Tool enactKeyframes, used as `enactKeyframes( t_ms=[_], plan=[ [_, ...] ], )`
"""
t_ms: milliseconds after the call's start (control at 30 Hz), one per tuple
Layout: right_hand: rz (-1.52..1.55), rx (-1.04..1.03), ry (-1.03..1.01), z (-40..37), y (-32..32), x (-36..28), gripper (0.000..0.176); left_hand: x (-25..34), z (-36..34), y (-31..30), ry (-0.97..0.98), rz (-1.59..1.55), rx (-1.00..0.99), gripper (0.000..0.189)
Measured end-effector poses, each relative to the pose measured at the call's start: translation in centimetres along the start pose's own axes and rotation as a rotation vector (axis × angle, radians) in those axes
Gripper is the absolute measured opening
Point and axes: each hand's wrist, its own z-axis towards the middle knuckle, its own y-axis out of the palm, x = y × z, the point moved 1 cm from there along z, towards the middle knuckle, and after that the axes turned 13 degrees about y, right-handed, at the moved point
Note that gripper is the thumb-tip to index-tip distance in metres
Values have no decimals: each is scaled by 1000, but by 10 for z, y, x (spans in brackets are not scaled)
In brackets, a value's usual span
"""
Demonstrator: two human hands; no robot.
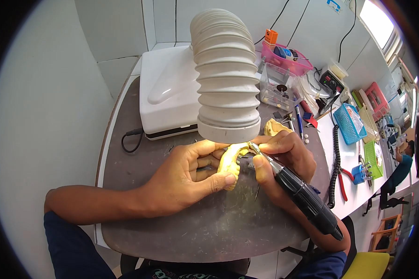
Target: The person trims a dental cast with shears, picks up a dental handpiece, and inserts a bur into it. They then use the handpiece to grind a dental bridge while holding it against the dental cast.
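Between my hands is a pale yellow, arch-shaped dental cast, lit from above. My left hand is closed around its left side, thumb pressed on the near end. In my right hand is a black rotary handpiece with a metal nose, gripped like a pen. The nose meets the upper right part of the cast, and my right fingers rest close by there; the tip itself is too small to make out. Just above the cast hangs the mouth of a white ribbed hose. A second yellow cast piece lies behind my right hand.
A white machine stands at the back left. Toward the back right are a clear box, a pink basket, a blue basket and red-handled pliers. A black coiled cord runs along the right. A person sits farther off.
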Motion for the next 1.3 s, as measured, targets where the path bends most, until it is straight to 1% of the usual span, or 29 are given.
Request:
enactKeyframes(
  t_ms=[67,167,233,333,433,567,633,767,867,933,967,1033,1133,1167,1233,1300],
  plan=[
    [0,6,16,0,1,1,20,1,0,0,-1,15,-5,56],
    [22,14,-22,0,2,2,20,0,-1,0,-12,-5,3,57],
    [-2,37,34,-1,1,1,20,-1,0,-1,1,14,-9,56],
    [11,20,9,-1,1,2,20,-1,0,-1,3,12,-7,56],
    [-28,23,33,-2,-1,0,20,-1,0,-1,14,31,-4,56],
    [0,17,-7,-1,1,2,20,-3,0,-1,19,1,-4,55],
    [8,27,23,-1,2,-1,19,-1,0,0,15,21,7,55],
    [-19,42,18,-1,2,-1,18,0,0,0,7,32,3,56],
    [3,67,62,-2,2,-2,18,-1,0,0,32,29,0,55],
    [-61,15,26,-1,-1,-2,19,-1,-1,-1,8,29,-8,55],
    [-60,15,27,0,0,-3,19,-1,-1,-1,6,29,-7,55],
    [-50,-3,-41,0,2,-4,22,-1,0,-1,6,35,-8,55],
    [-72,-9,-66,0,3,-6,24,3,0,0,-16,17,-2,55],
    [-73,-9,-67,-1,1,-8,24,3,0,0,-15,18,-2,55],
    [-141,-139,27,-5,-3,-13,22,2,-1,0,-22,15,2,54],
    [-125,-132,38,-6,-4,-13,22,-1,-1,-1,-8,21,3,54]
  ],
)
